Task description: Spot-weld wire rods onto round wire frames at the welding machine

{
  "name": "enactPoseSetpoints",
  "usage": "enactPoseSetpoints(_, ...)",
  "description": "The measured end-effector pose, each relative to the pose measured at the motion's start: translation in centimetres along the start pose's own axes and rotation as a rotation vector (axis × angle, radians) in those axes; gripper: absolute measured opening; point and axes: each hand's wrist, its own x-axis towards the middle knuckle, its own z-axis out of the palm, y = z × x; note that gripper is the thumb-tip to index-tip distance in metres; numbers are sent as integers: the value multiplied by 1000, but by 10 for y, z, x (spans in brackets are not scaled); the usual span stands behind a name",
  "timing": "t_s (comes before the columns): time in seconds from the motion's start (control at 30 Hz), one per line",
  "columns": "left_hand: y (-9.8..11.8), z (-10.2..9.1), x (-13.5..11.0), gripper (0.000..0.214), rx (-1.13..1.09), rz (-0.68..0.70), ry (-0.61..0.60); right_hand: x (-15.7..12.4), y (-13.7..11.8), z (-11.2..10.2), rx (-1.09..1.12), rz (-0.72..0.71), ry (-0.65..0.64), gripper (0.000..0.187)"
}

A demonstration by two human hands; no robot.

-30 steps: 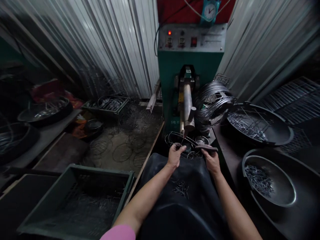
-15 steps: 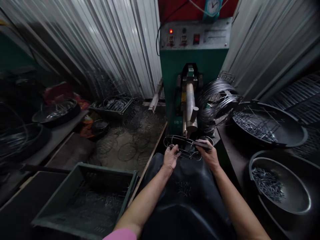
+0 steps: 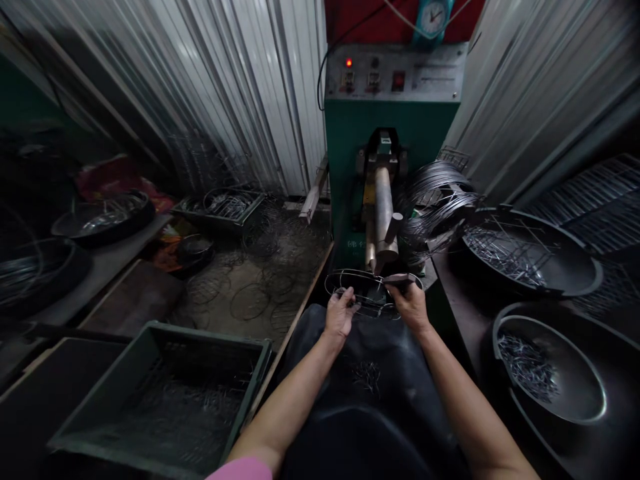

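My left hand [image 3: 341, 313] is closed on the near left side of a round wire frame [image 3: 327, 279], thumb on top. The frame is made of thin metal rings and lies just below the tip of a metal electrode arm [image 3: 385, 203]. Closed fingers of my right hand [image 3: 413, 308] grip a flat dark plate [image 3: 399, 279], which lies over the frame's right side close to the tip. Whether plate and tip touch, I cannot tell. Several short wire pieces [image 3: 367, 377] rest on the black apron [image 3: 400, 413] over my lap.
A green machine [image 3: 345, 160] with a lit red lamp stands ahead. Coiled wire [image 3: 440, 193] hangs at its right. Dark pans [image 3: 583, 273] with wire pieces and a bowl [image 3: 595, 383] are on the right. A green crate [image 3: 165, 333] stands left, with wire rings [image 3: 250, 301] on the floor beyond.
My right hand has moved left with the plate, bringing it over the frame near the electrode tip. My left hand stays on the frame. The view has shifted slightly.
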Motion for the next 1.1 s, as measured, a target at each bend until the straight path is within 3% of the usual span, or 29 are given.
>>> enactPoseSetpoints(0.47,2,-2,3,50,-99,-5,8,8,-4,1,142,126,-12,25)
enactPoseSetpoints(0.8,0,-3,11,44,-26,-63,18,16,-6,7,184,148,-16,23)
enactPoseSetpoints(0.93,-11,-9,-4,47,145,87,2,5,9,-9,252,231,22,27)
enactPoseSetpoints(1.03,-30,-7,-16,64,363,300,9,-13,33,-27,273,304,106,32)
enactPoseSetpoints(1.1,-44,1,-19,76,453,328,62,-23,47,-33,290,325,138,34)
